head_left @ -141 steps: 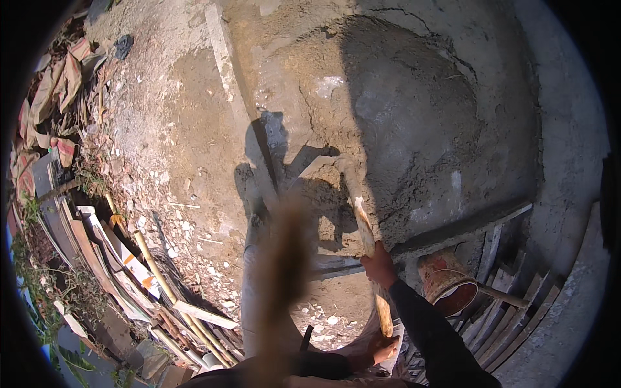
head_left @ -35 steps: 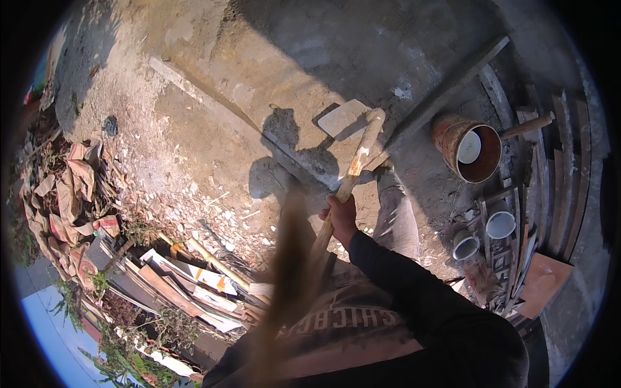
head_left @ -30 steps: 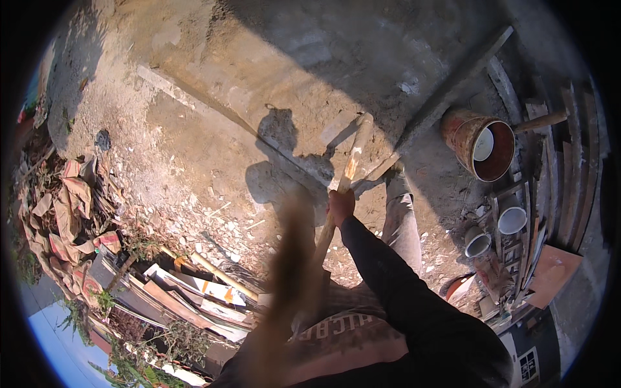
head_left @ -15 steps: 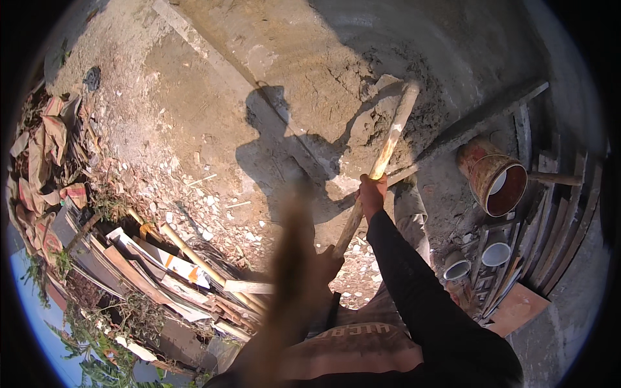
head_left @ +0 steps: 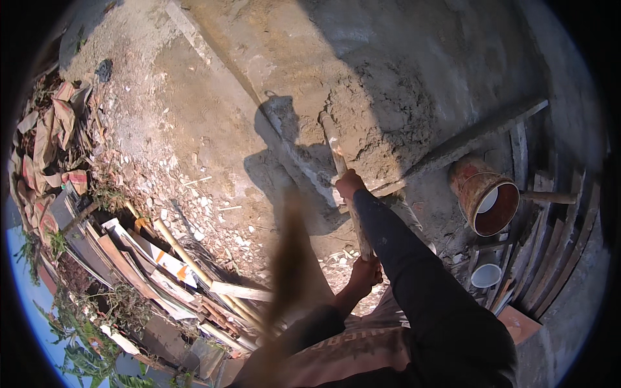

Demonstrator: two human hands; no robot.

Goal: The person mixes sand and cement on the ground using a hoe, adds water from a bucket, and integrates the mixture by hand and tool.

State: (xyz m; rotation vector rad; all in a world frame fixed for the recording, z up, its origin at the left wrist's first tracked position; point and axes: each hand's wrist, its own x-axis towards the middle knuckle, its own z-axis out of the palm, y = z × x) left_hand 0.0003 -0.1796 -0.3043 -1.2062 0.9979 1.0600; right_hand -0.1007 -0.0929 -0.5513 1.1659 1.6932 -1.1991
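Crumpled tan and reddish sacks [head_left: 55, 139], possibly cement bags, lie heaped at the left rim.

Mortar heap [head_left: 394, 123] ahead, centre; tool handle [head_left: 346, 187] runs from it back twd person; plank [head_left: 479, 132] along heap's right edge; bucket [head_left: 485, 194] right of handle; scrap boards [head_left: 168, 258] left; sacks [head_left: 52, 142] far left, prob.

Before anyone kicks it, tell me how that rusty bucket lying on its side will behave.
The rusty bucket lies on its side, mouth open, so a push would probably roll it. It looks empty, so likely light. The planks beside it may stop it soon.
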